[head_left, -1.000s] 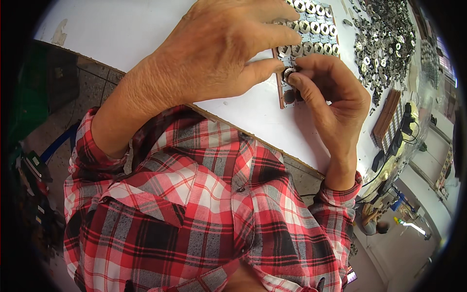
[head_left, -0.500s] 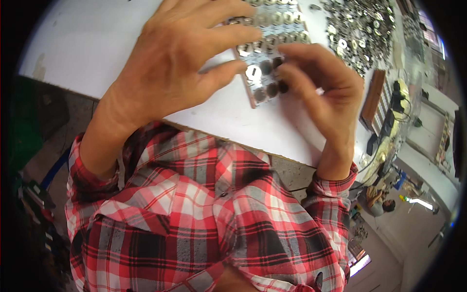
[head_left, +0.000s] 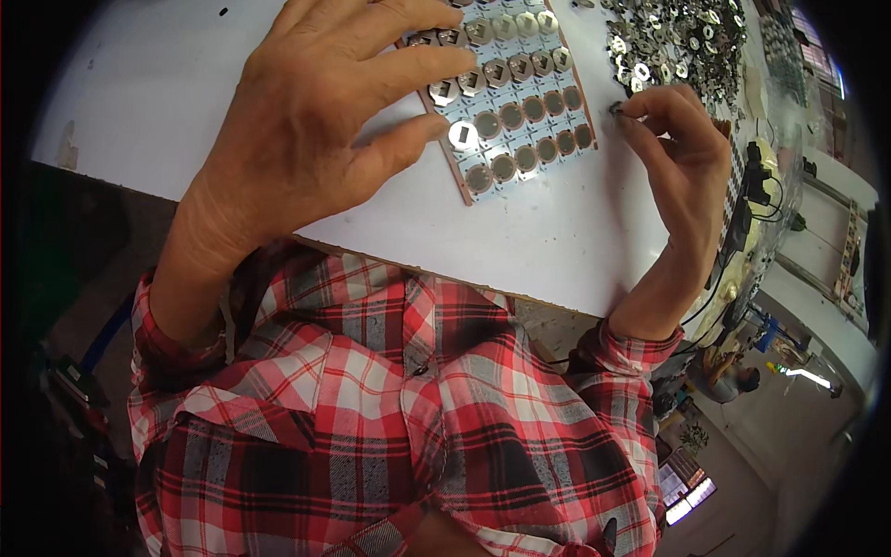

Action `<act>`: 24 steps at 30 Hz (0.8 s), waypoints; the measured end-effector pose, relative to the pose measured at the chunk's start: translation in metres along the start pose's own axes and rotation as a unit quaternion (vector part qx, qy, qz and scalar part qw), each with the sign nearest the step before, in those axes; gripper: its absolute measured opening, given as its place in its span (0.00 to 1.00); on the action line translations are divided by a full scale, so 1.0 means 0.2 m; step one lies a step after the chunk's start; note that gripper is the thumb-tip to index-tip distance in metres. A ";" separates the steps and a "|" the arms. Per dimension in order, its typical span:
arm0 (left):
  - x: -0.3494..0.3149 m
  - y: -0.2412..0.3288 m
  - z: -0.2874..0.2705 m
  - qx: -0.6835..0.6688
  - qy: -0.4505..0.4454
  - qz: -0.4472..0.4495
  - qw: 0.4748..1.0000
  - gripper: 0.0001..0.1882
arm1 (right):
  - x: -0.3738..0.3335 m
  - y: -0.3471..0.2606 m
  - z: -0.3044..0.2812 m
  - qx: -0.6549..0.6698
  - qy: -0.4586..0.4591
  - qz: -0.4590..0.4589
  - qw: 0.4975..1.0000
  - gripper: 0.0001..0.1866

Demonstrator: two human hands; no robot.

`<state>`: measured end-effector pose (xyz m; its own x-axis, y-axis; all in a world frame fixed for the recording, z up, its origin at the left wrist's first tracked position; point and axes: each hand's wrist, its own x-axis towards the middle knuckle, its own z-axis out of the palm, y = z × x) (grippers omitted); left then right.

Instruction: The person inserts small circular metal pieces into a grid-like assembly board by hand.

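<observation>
A pale panel (head_left: 520, 122) with rows of round spots lies on the white table. Shiny metal discs with slots cover its far rows. In the two near rows the spots show dark, apart from one bright slotted disc (head_left: 463, 136) at the left end. My left hand (head_left: 320, 121) is spread over the panel's left edge, its fingertips by the discs, with nothing seen in it. To the right of the panel, above the table, my right hand (head_left: 676, 139) pinches a small dark metal piece (head_left: 616, 109) between thumb and fingertips.
A heap of loose metal pieces (head_left: 682, 42) spreads over the far right of the table (head_left: 371, 218). Beyond my right wrist are black plugs and cables (head_left: 759, 181). The table's near edge runs just before my shirt. Another person (head_left: 729, 376) is in the background at right.
My right hand has moved right, off the panel's near rows, and now pinches a small metal piece beside the heap. My left hand stays spread; the view has shifted slightly.
</observation>
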<state>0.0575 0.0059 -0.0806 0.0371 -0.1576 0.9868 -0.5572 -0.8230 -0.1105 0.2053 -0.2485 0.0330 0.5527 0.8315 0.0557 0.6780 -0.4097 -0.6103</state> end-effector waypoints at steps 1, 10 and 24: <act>0.00 0.00 -0.02 0.005 -0.003 0.000 1.000 0.23 | 0.00 -0.05 0.02 0.085 0.021 0.021 0.996 0.07; 0.00 0.01 -0.10 0.042 -0.026 0.002 0.999 0.24 | -0.01 -0.28 0.18 0.353 -0.065 0.086 0.929 0.08; 0.03 0.05 -0.17 0.068 -0.092 -0.019 0.993 0.23 | -0.01 -0.35 0.23 0.349 -0.087 0.134 0.923 0.10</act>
<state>0.0248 0.0158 -0.0712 0.2133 -0.2122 0.9537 -0.4351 -0.8946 -0.1017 0.1334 -0.2047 0.0398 0.5284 0.8078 -0.2612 0.0169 -0.3176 -0.9481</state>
